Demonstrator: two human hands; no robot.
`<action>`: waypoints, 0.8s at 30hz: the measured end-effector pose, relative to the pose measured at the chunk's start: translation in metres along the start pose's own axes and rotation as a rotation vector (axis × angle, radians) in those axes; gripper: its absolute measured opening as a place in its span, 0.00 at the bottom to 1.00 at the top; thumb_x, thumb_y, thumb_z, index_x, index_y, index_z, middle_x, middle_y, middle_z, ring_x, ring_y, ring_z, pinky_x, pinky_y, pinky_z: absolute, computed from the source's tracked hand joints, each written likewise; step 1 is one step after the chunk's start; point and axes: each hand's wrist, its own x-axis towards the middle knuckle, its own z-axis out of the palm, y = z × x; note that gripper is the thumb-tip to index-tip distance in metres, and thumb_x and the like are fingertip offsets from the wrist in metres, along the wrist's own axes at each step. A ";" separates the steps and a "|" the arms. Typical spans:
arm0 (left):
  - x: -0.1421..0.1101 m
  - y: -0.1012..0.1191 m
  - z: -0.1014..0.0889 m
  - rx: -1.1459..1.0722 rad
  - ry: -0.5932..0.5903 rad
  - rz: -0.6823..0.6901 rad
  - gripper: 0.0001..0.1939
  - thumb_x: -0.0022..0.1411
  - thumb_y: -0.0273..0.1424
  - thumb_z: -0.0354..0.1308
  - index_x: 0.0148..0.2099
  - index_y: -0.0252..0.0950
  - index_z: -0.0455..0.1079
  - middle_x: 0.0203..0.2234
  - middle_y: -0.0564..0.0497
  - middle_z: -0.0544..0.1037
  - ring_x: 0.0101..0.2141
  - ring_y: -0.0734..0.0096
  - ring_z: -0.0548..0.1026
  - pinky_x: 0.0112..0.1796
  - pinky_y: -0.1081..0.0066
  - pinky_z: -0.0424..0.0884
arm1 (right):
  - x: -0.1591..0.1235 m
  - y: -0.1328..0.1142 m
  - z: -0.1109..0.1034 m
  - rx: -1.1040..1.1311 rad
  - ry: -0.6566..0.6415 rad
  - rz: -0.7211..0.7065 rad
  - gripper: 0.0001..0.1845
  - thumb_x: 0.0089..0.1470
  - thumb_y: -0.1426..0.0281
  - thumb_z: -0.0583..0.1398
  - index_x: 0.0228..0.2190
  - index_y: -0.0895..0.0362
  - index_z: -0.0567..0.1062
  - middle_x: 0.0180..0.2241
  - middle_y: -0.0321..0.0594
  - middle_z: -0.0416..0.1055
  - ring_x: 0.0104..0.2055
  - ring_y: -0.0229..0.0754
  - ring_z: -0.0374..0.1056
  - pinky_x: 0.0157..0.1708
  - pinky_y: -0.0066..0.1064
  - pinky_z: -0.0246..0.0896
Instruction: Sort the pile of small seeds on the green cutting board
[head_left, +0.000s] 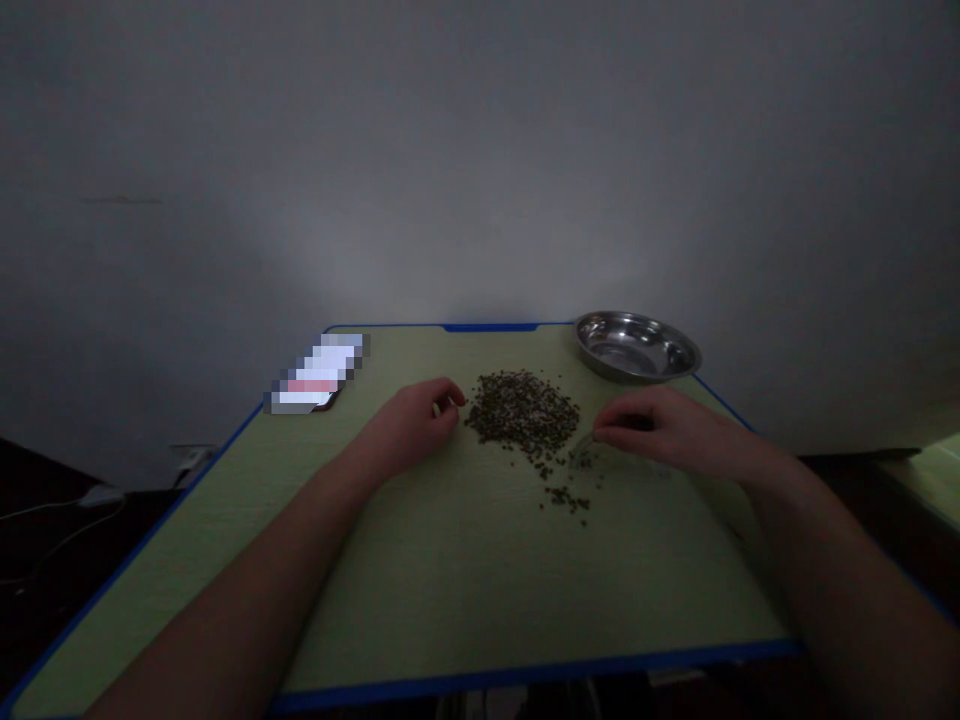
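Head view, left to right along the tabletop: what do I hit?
Phone → left hand → main pile of small dark pieces → right hand. Metal bowl left out: overlaps the right hand's span.

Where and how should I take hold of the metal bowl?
Probably pinch the metal bowl by its near rim, coming from your side of the table: it sits upright, mouth open, with the wall behind it, and the right hand is close to that rim.

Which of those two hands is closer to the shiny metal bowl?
The right hand, just on the near side of the metal bowl; the left hand is farther off, across the pile of small bits.
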 end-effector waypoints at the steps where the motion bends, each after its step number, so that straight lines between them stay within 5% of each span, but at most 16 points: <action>1: 0.000 0.000 0.000 0.001 -0.001 0.004 0.12 0.55 0.29 0.48 0.39 0.36 0.70 0.28 0.51 0.75 0.26 0.74 0.69 0.28 0.72 0.62 | 0.000 0.000 0.000 0.002 0.003 0.003 0.13 0.54 0.62 0.56 0.27 0.57 0.75 0.22 0.35 0.69 0.23 0.35 0.61 0.21 0.27 0.55; 24: 0.000 -0.006 0.003 0.001 -0.012 0.019 0.13 0.54 0.30 0.48 0.39 0.36 0.71 0.29 0.50 0.76 0.27 0.73 0.70 0.29 0.71 0.63 | 0.001 -0.002 0.002 -0.030 -0.080 -0.039 0.12 0.54 0.64 0.55 0.28 0.56 0.76 0.24 0.36 0.71 0.24 0.35 0.62 0.22 0.27 0.55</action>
